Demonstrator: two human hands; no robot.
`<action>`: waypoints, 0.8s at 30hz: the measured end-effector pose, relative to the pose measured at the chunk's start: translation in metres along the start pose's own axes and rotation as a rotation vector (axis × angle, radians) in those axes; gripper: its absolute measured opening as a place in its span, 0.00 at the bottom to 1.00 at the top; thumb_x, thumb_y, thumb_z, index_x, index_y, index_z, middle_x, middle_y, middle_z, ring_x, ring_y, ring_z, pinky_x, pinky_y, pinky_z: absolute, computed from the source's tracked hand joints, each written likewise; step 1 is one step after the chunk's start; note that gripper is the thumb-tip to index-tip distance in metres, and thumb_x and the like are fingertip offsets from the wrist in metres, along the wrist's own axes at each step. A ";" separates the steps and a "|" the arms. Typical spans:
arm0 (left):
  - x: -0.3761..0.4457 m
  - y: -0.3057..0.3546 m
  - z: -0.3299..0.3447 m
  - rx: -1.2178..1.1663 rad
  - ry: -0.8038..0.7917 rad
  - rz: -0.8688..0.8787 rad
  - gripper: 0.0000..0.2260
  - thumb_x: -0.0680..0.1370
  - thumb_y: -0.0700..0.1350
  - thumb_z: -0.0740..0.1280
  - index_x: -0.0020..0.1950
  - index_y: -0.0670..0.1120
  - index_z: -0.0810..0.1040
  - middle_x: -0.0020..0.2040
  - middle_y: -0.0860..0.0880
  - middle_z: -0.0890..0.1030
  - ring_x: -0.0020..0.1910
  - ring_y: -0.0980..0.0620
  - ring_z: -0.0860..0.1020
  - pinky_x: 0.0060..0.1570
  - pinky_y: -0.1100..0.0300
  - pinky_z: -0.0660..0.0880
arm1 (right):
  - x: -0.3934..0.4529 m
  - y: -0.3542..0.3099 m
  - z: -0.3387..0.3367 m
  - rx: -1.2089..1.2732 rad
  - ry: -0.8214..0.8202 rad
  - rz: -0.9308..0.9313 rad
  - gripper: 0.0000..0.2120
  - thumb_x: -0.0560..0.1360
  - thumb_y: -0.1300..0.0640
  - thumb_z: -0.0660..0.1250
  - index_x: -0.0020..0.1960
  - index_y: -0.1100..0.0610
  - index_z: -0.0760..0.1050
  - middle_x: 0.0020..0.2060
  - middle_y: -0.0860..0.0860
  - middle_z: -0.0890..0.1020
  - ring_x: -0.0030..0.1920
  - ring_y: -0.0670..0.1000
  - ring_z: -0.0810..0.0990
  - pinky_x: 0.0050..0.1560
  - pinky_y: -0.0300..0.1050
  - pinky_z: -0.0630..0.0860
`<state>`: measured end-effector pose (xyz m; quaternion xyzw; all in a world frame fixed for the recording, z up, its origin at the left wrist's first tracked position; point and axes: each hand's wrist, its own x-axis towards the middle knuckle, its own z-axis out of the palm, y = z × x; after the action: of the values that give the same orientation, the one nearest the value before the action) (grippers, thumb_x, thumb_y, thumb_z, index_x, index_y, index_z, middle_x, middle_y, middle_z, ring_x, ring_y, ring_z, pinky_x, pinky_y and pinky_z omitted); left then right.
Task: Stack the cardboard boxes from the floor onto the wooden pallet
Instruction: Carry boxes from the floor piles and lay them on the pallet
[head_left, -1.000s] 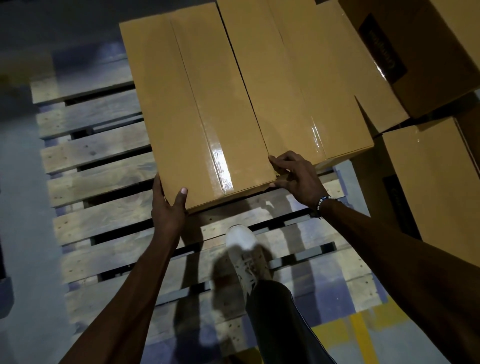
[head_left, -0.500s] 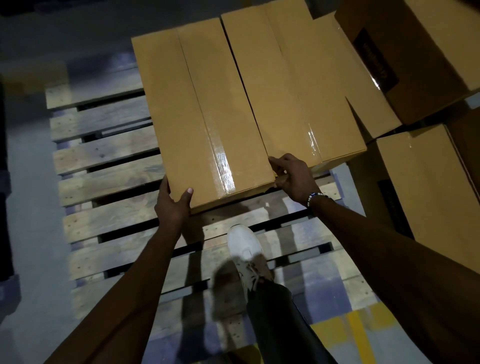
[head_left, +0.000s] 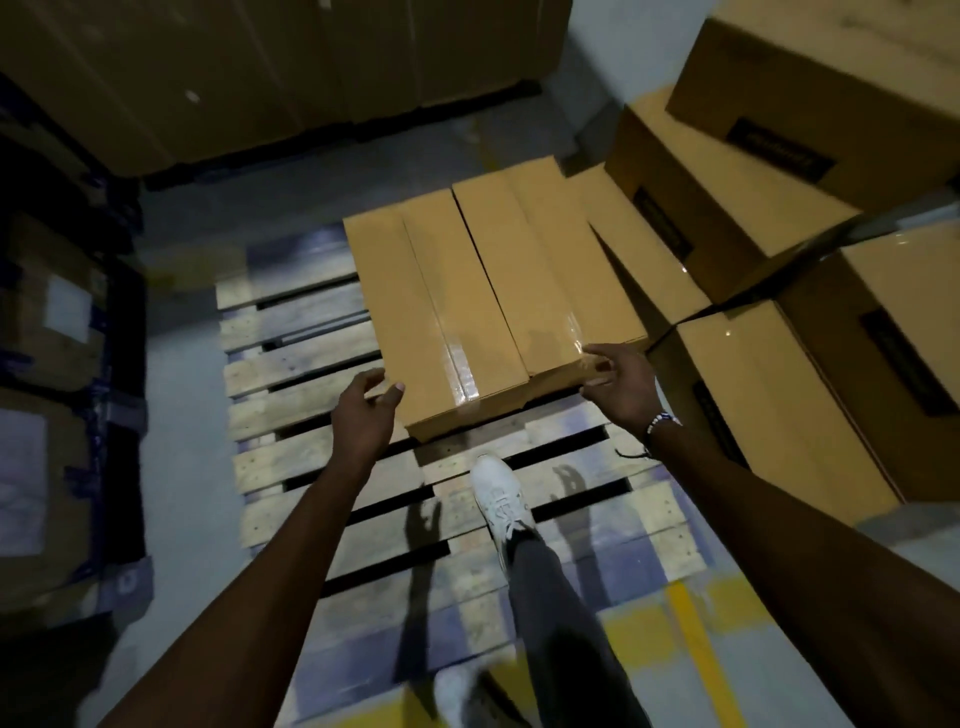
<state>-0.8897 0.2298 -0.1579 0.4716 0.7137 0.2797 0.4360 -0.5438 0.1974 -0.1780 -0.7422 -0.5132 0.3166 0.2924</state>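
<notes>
Resting on the wooden pallet (head_left: 291, 410), two cardboard boxes (head_left: 483, 312), hands (head_left: 363, 415) alongside.

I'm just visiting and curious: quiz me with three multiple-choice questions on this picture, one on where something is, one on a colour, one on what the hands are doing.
1. Where do the two flat boxes lie?
A. on the wooden pallet
B. on a shelf
C. in a cart

2. What colour is the shoe on the pallet?
A. black
B. white
C. red

3. How are the left hand and right hand?
A. gripping a box off the ground
B. in pockets
C. loose beside the boxes' near corners

Answers: 1 A, both boxes rest side by side on the slats. 2 B, it is plainly white. 3 C, the fingers are relaxed and clasp nothing.
</notes>
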 end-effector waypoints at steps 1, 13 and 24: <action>-0.019 0.014 -0.011 -0.012 0.004 0.010 0.19 0.82 0.49 0.71 0.72 0.44 0.77 0.71 0.45 0.78 0.61 0.45 0.81 0.62 0.42 0.79 | -0.018 -0.015 -0.018 0.023 0.004 0.008 0.25 0.68 0.70 0.76 0.65 0.60 0.80 0.60 0.57 0.80 0.55 0.50 0.78 0.49 0.25 0.72; -0.223 0.188 -0.075 -0.125 -0.040 0.132 0.12 0.84 0.47 0.68 0.66 0.45 0.79 0.64 0.46 0.81 0.58 0.48 0.82 0.43 0.54 0.81 | -0.192 -0.117 -0.221 0.096 0.129 -0.059 0.18 0.69 0.70 0.77 0.59 0.64 0.83 0.57 0.58 0.84 0.56 0.54 0.81 0.60 0.45 0.77; -0.339 0.244 -0.009 -0.213 -0.154 0.156 0.08 0.83 0.46 0.70 0.61 0.46 0.81 0.57 0.46 0.84 0.50 0.52 0.86 0.44 0.53 0.81 | -0.296 -0.040 -0.353 0.187 0.226 0.133 0.16 0.70 0.66 0.78 0.55 0.54 0.85 0.57 0.51 0.85 0.57 0.50 0.83 0.58 0.54 0.82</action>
<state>-0.7334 0.0161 0.1659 0.4968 0.6057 0.3499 0.5137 -0.3756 -0.1096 0.1242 -0.7750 -0.3953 0.2960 0.3944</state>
